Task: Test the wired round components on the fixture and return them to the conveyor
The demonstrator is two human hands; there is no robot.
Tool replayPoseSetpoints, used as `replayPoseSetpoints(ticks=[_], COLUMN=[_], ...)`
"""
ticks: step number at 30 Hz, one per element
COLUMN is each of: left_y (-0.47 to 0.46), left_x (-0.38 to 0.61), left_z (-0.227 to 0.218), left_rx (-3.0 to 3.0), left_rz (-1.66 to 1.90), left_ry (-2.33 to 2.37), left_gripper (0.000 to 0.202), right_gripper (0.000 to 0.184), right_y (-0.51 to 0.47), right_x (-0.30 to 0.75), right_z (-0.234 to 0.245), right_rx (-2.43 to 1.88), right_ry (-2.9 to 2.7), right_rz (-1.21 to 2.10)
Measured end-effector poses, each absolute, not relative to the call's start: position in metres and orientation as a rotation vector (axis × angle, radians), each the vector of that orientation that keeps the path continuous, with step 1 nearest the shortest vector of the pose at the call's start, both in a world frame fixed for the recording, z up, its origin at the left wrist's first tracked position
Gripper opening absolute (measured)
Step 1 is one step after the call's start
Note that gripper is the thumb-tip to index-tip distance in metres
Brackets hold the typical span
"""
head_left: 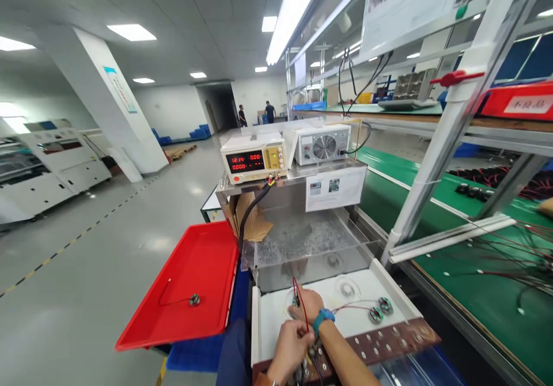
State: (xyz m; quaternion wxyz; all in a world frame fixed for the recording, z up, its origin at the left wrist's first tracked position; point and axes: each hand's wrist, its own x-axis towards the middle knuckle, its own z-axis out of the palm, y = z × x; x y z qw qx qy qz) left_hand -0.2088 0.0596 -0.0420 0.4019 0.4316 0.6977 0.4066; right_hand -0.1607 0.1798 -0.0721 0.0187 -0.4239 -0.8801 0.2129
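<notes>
**Left hand (292,343) pinching a thin, flexible red wire (301,301) over a white, raised-edged tray (273,317)**

The left hand is closing thumb and fingers on the wire's lower end. The right hand (309,303), wearing a blue wristband (324,318), is curling beside a small, round, green-and-black component (296,300) at the tray's left side; its fingertips are partly hidden, so I cannot tell whether it is gripping. The component is probably light and rigid, with a fragile wire joint; its outer rim seems the safest hold, while the wire is likely bending easily and tolerating little pulling.

Two similar wired components (380,310) are lying at the tray's right, and a brown strip with metal contacts (389,341) is running along its near edge. A shallow red plastic tray (207,248) is holding another on the left. Beyond, a cream power supply (271,156) is glowing with red digits. A green-topped counter (484,311) is stretching along the right, and two people (270,112) are standing far back in the grey-floored workshop.
</notes>
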Motion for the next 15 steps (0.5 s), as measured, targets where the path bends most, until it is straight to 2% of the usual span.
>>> replayPoseSetpoints(ticks=[15], left_y=[0.063], left_x=[-0.214], left_z=[-0.063], left_rx=[1.0], left_rz=[1.033], left_ry=[1.741], left_gripper=[0.013], right_gripper=[0.042], right_y=[0.177], right_x=[-0.162], right_z=[-0.073], right_rx=[-1.298], right_ry=[-2.697], right_rz=[0.677])
